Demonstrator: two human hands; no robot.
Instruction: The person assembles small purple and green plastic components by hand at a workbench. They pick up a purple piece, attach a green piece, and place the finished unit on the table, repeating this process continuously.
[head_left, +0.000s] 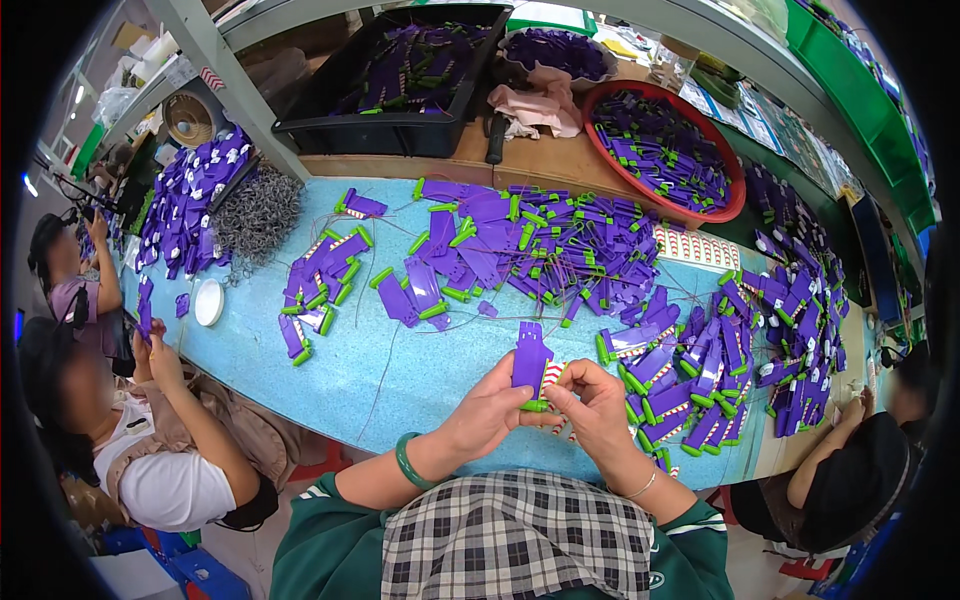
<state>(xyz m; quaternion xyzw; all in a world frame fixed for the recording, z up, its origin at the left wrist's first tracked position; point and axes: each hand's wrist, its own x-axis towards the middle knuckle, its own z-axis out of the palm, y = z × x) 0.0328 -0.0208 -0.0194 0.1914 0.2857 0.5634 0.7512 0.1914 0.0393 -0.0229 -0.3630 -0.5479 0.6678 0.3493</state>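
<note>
Work surface: pale blue table [345, 395], its near edge in front of a person in a plaid apron [520, 540] and green sleeves.

Held item: one purple piece [529, 366], flat, slotted at its upper end, with a green tip at its lower end; raised in both hands just inside the near edge.

Left hand [486, 410]: thumb and fingers nearly closed, gripping the piece by its lower left side; green bangle [408, 460] at the wrist.

Right hand [596, 408]: thumb and forefinger brought together at a red-and-white striped label [551, 374] along the piece's right side; whether the label is fully stuck down cannot be told.

Toward the far edge, middle: large heap of purple pieces [490, 212] with green ends, thin wires among them.

Toward the right edge: pile of purple pieces bearing striped labels [708, 368].

Left of the middle heap: small labelled group [325, 268].

Far edge, right of the heap: sheet of striped labels [697, 247].

Toward the far left corner: grey wire tangle [262, 212]; white round dish [209, 302] nearer the left edge.

Beyond the far edge, on a wooden shelf [390, 167]: black crate [365, 138], pink cloth [540, 100] and red basin [737, 195], crate and basin filled with purple-and-green pieces
</note>
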